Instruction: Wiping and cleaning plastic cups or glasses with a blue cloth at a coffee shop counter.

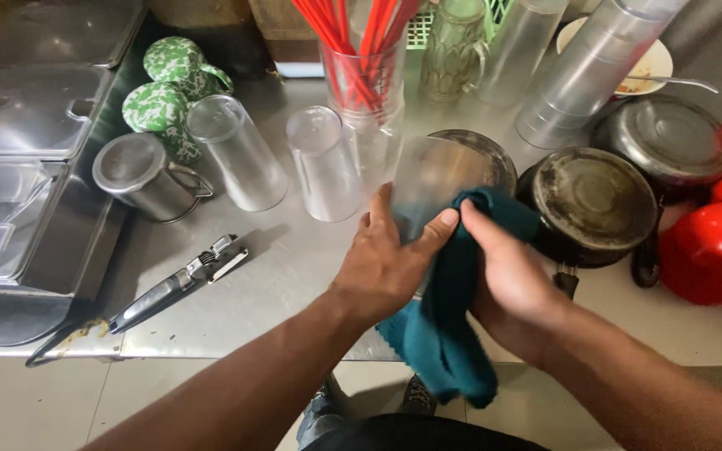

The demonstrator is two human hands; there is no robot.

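Observation:
My left hand (pixel 386 259) grips a clear plastic tumbler (pixel 428 179) held bottom up above the steel counter (pixel 294 276). My right hand (pixel 503 276) holds a teal cloth (pixel 449 334) bunched against the tumbler's side and rim, and the cloth's tail hangs down past the counter edge. The tumbler looks blurred.
Two upturned clear tumblers (pixel 240 154) stand behind, beside a steel mug (pixel 139 177), two green patterned mugs (pixel 173 83) and a glass of red straws (pixel 361 50). Tongs (pixel 156 296) lie at the left. Upturned dark pots (pixel 595 205), stacked tumblers (pixel 587 71) and red lids (pixel 716 246) crowd the right.

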